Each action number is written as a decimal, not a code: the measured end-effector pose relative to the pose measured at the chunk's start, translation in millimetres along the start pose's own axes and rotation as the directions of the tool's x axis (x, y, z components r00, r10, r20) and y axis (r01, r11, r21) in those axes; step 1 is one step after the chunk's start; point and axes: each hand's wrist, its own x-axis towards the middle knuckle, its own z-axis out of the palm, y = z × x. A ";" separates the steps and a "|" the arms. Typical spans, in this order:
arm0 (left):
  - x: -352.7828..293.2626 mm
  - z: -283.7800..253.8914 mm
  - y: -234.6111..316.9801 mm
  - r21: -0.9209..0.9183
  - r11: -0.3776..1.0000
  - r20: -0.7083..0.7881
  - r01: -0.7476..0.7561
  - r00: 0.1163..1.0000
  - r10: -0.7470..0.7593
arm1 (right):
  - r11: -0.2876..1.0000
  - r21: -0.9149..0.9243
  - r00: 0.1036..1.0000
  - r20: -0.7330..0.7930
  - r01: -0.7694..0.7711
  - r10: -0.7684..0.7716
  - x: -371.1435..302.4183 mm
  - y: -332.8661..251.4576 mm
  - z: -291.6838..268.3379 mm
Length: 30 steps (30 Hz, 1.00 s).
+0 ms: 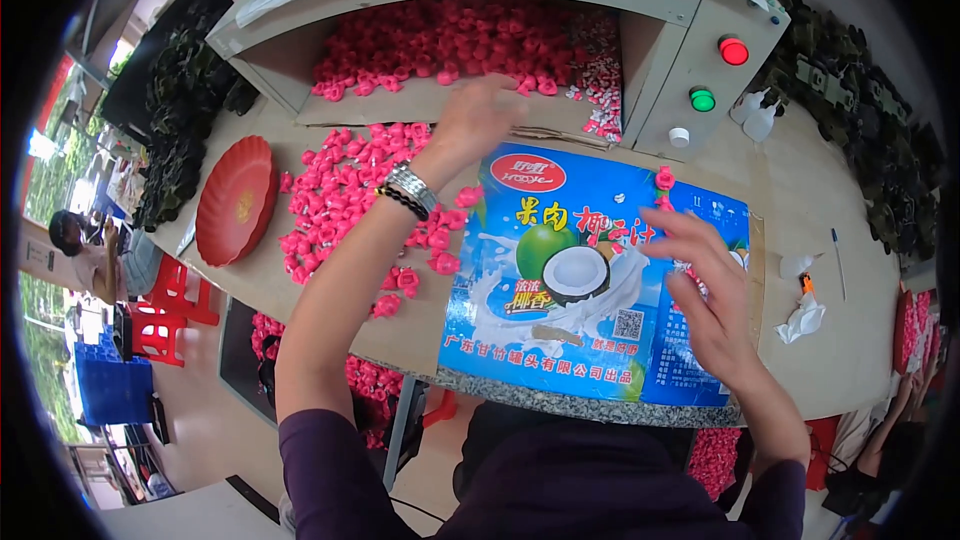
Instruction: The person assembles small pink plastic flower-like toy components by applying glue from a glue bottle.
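My left hand [478,120], wearing a metal watch and a dark beaded bracelet, reaches over the front lip of a grey metal box. Its fingers are smeared by motion, so any hold is hidden. Just beyond it lies a heap of small pink plastic pieces [430,40]. My right hand [712,295] hovers above the right part of a blue printed cardboard sheet [500,315], thumb and fingers apart. A pink piece [664,178] stands near the sheet's top edge, past those fingers. Small pink and white parts show partly beneath the hand. Loose pink pieces [345,180] spread across the table left of the sheet.
The grey metal box [655,70] carries red and green buttons. Small white and pink parts [600,90] lie inside its right end. A red fluted bowl [232,225] sits at left. On the right are a pen [838,265] and small bottles [755,118]. Dark piles flank the table.
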 end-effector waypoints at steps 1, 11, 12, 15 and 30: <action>8.8 -3.9 -8.4 -0.003 1.000 0.006 -0.003 1.000 0.003 | 0.997 0.066 0.999 0.023 0.041 -0.042 27.8 3.6 13.5; 97.2 -8.5 -56.5 0.436 0.898 -0.315 0.064 0.945 0.085 | 0.906 -0.395 0.942 -0.334 -0.152 0.012 285.8 140.4 117.4; 108.9 -6.5 -64.9 0.537 0.844 -0.314 -0.010 0.926 0.211 | 0.867 -0.497 0.807 -0.529 -0.044 -0.263 299.1 163.8 128.1; 127.8 8.7 -67.2 0.570 0.821 -0.353 -0.018 0.897 0.264 | 0.697 -0.669 0.775 -0.574 -0.259 -0.264 330.6 206.7 133.0; 161.7 57.3 -90.6 0.396 0.861 -0.623 0.320 0.782 -0.004 | 0.812 -0.575 0.741 -0.501 0.102 -0.448 358.2 233.1 141.9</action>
